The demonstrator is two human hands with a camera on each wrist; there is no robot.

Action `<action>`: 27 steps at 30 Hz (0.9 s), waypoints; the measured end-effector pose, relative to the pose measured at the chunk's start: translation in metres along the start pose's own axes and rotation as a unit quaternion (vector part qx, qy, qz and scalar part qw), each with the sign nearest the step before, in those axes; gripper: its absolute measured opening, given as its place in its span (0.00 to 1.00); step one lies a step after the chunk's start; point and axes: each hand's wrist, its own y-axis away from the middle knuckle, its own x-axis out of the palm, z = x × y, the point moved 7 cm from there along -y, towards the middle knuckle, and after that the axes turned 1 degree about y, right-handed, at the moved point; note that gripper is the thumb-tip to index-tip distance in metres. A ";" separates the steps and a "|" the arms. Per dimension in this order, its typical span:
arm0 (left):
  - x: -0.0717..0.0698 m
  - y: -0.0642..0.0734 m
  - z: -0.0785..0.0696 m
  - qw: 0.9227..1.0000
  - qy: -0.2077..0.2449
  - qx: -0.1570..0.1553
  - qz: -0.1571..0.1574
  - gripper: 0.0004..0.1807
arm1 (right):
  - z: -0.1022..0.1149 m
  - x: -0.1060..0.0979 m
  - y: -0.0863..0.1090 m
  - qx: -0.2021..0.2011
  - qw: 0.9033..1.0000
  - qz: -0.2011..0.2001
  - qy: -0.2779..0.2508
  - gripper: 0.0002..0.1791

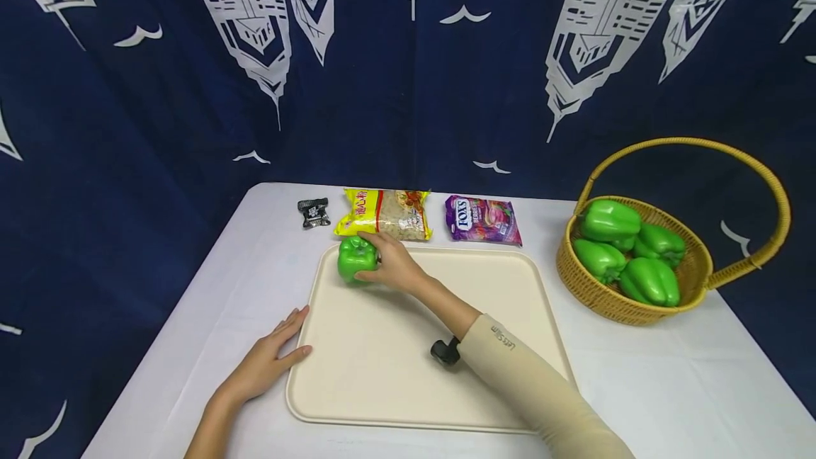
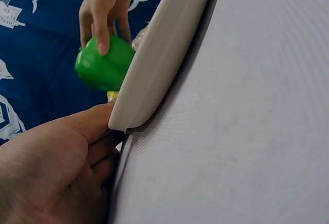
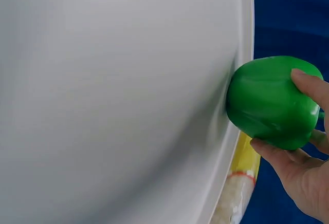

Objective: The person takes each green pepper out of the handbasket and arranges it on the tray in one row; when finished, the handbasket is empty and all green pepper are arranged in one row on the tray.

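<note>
A green bell pepper (image 1: 355, 258) is at the back left corner of a cream tray (image 1: 376, 360). My right hand (image 1: 397, 268) grips this pepper between thumb and fingers, as the right wrist view also shows with the pepper (image 3: 272, 100) at the tray's edge. Whether its underside touches the tray is hard to tell. Beside the tray's left edge, my left hand (image 1: 261, 367) lies with fingers extended. Its thumb touches the rim in the left wrist view, where the hand (image 2: 46, 167) hides part of its own fingers.
A wicker basket (image 1: 576, 289) with a tall handle and several green bell peppers stands at the right. Behind the tray lie a small black packet (image 1: 314, 212), a yellow noodle bag (image 1: 385, 214) and a purple candy bag (image 1: 483, 219). A patterned navy cloth (image 1: 382, 91) hangs behind.
</note>
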 end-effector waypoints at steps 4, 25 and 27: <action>0.002 -0.001 0.000 1.000 0.000 0.005 0.003 0.37 | 0.008 0.012 -0.014 -0.012 1.000 -0.011 -0.003 0.43; 0.000 -0.001 -0.001 1.000 -0.012 0.003 0.001 0.37 | 0.022 0.038 -0.029 0.011 1.000 0.004 -0.015 0.45; 0.000 -0.001 -0.001 1.000 -0.011 0.001 0.001 0.37 | 0.022 0.039 -0.029 0.015 1.000 0.013 -0.013 0.46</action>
